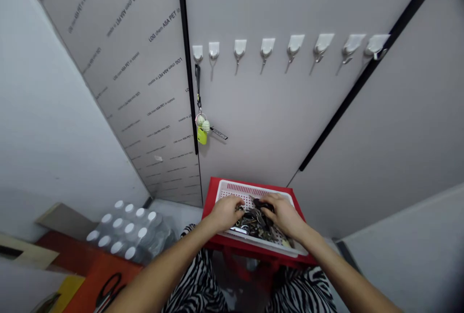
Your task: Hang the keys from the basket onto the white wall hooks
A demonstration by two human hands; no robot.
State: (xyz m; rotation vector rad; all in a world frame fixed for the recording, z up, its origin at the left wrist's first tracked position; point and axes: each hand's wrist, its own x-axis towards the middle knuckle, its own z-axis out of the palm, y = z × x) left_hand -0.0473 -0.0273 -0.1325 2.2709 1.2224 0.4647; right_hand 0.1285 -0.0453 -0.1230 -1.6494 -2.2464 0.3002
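A white perforated basket sits on a red stool in front of my knees. It holds a dark pile of keys and key fobs. My left hand rests in the pile, its fingers curled into the keys. My right hand is closed on a black key fob at the top of the pile. On the grey wall above runs a row of several white hooks. Only the leftmost hook carries a key bunch with a yellow-green tag.
A shrink-wrapped pack of white-capped bottles stands on the floor at the left. Beside it lie orange and red boards, with black scissors on the orange one. My zebra-striped trousers fill the bottom of the view.
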